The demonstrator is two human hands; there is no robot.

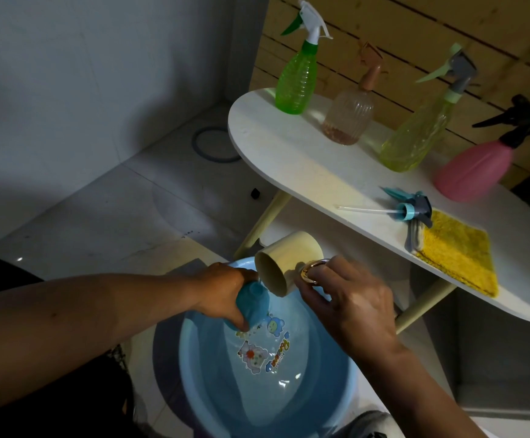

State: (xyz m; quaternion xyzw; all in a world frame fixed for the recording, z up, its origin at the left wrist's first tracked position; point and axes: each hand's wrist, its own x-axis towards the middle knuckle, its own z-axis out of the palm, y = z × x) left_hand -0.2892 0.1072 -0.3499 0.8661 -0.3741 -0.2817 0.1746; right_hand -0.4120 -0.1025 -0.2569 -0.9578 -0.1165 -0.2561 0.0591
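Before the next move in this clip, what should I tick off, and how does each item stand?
1. Left grip holds the blue bottle firmly: ok, fingers wrap its body.
2. Right grip has the cup secure: ok, fingers pinch its gold handle.
3. Cup lined up with the bottle: ok, it is tilted with its lip at the bottle's mouth.
4. Spills get caught: ok, the basin sits under both.
5. Bottle fill level: cannot tell, the bottle is not see-through.
6. Spray head ready for refitting: ok, it lies loose on the table.
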